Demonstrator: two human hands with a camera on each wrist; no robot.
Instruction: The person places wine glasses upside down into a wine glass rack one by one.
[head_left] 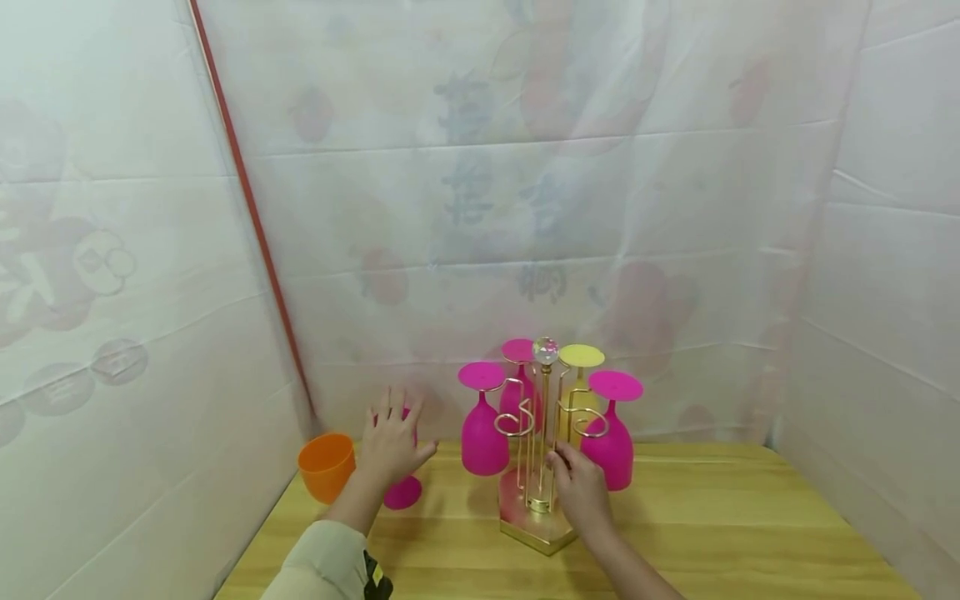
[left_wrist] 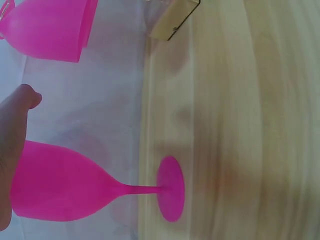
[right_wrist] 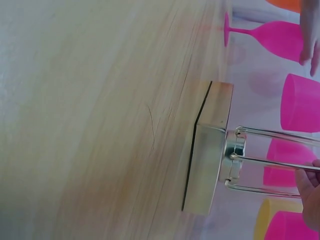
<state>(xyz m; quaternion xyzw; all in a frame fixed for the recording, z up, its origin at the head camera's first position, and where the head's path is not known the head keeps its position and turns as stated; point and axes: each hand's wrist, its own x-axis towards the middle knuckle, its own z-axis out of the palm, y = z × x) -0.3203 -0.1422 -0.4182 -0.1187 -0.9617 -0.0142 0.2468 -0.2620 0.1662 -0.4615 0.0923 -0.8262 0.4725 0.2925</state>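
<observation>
A pink goblet [left_wrist: 70, 182] stands upright on the table, its bowl partly behind my left hand [head_left: 392, 446] in the head view. The fingers of that hand are spread and extended at the top of the bowl. My right hand [head_left: 583, 492] pinches a thin gold rod of the glass rack [head_left: 525, 517] between thumb and fingers. This rack has a hexagonal gold base and a clear ball on its centre post. Three pink goblets, one of them a front-left goblet [head_left: 483, 446], and a yellow goblet [head_left: 582, 357] hang upside down from its wire loops.
An orange cup [head_left: 327, 467] is left of my left hand; its lower part is hidden by the forearm. Pale printed sheets [head_left: 420, 208] enclose the wooden table [head_left: 712, 517] at the back and both sides. A red strip [head_left: 247, 187] runs down the left corner.
</observation>
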